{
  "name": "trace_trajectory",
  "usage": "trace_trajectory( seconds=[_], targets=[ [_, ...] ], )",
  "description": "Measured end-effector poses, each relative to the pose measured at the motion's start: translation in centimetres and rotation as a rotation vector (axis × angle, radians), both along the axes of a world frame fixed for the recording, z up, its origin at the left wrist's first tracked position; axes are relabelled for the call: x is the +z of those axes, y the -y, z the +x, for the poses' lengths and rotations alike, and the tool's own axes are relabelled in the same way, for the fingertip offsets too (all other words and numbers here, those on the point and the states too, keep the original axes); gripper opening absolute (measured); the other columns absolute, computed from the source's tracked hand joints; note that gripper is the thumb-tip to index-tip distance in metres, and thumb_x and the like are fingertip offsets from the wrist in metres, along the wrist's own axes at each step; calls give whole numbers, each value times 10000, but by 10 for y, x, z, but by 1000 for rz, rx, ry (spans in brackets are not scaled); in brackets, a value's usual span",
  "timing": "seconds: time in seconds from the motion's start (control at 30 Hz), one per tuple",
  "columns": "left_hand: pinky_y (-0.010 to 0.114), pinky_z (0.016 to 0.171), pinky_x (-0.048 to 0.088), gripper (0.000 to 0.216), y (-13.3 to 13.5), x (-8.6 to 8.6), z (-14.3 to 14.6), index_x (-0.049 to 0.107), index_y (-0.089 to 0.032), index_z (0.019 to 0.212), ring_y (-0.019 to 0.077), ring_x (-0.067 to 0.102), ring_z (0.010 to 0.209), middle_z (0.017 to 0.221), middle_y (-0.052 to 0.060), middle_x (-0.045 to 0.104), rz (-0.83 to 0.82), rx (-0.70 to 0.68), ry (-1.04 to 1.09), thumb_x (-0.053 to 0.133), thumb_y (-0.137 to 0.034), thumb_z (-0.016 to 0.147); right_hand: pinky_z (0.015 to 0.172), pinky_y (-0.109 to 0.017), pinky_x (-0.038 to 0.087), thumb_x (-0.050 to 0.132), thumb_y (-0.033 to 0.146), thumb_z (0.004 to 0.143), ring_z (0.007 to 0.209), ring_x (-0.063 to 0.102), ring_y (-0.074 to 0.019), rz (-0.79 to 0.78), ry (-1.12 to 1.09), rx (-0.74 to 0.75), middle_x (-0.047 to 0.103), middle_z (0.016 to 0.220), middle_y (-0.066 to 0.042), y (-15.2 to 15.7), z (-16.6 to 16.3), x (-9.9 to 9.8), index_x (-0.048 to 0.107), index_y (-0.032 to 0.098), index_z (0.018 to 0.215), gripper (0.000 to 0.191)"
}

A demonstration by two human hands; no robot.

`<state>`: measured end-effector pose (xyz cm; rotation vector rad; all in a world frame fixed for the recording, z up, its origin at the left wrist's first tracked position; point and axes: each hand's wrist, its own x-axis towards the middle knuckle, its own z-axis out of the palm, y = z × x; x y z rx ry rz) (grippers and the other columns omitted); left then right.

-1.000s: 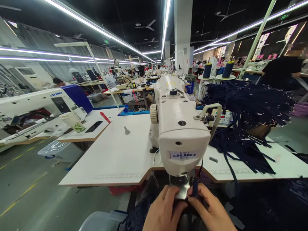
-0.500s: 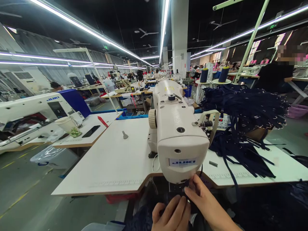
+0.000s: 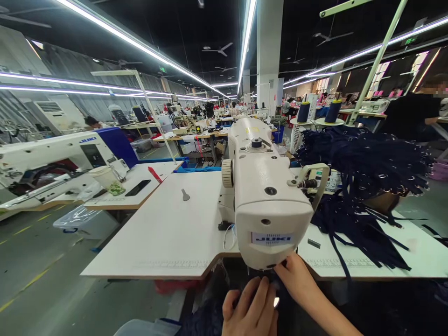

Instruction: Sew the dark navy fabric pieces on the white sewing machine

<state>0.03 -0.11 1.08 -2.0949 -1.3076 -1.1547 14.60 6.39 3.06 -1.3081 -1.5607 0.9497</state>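
Note:
A white sewing machine [image 3: 273, 210] stands in front of me, its needle area low and dark under the head. My left hand [image 3: 250, 308] lies just below it, fingers bent and pressed together over dark navy fabric [image 3: 206, 322]. My right hand [image 3: 294, 275] reaches in from the right, under the front of the machine head. Its thumb and finger are drawn together, but the head hides the tips, and what they hold cannot be made out. A small bright spot shows between the two hands.
Navy straps with metal rings [image 3: 367, 161] are heaped on the right side of the white table [image 3: 168, 224]. A flat grey metal piece [image 3: 185, 195] lies on the left. Beyond stand a cup [image 3: 108, 181], a phone [image 3: 138, 187] and another machine [image 3: 52, 158]. Thread cones [image 3: 332, 112] stand behind.
The right hand has moved further in under the machine head, so its fingertips are now hidden. My left hand stays almost in place. The whole view has shifted slightly.

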Motion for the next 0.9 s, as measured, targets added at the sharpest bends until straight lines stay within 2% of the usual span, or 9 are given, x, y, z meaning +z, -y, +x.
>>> trace_trajectory(
  seconds=[0.13, 0.27, 0.5, 0.7, 0.9],
  targets=[
    [343, 825, 320, 378, -2, 3, -1, 664, -269, 1042, 120, 667, 928, 1024, -55, 740, -23, 24, -46, 294, -338, 1012, 814, -398, 499, 460, 228, 795, 860, 621, -251, 13, 31, 42, 702, 928, -71, -9, -1, -1, 667, 184, 1048, 330],
    [347, 817, 326, 419, -4, 1, 3, 663, -271, 1039, 124, 666, 925, 992, -52, 741, -27, 50, 5, 264, -396, 1011, 847, -419, 486, 458, 227, 786, 945, 621, -272, 40, 48, 53, 710, 983, -87, -15, -2, -1, 675, 197, 1053, 345],
    [347, 808, 328, 425, -6, 3, 7, 664, -270, 1034, 132, 663, 923, 964, -44, 743, -31, 49, 30, 264, -410, 1005, 798, -365, 512, 476, 200, 792, 883, 634, -245, 74, 42, 29, 721, 936, -82, -16, -3, -3, 691, 198, 968, 278],
    [335, 790, 334, 404, -8, 2, 9, 665, -282, 1011, 112, 659, 907, 940, -63, 744, 1, 79, 62, 285, -416, 1001, 777, -371, 527, 488, 178, 722, 845, 634, -248, 97, 52, 1, 713, 886, -66, -18, -2, -7, 677, 204, 920, 275],
    [345, 783, 337, 413, -11, -5, 13, 671, -287, 988, 108, 657, 890, 924, -81, 743, 45, 104, 102, 284, -430, 994, 775, -379, 541, 477, 165, 741, 893, 649, -260, 121, 71, 3, 713, 947, -80, -19, -2, -12, 674, 203, 999, 327]
  ],
)
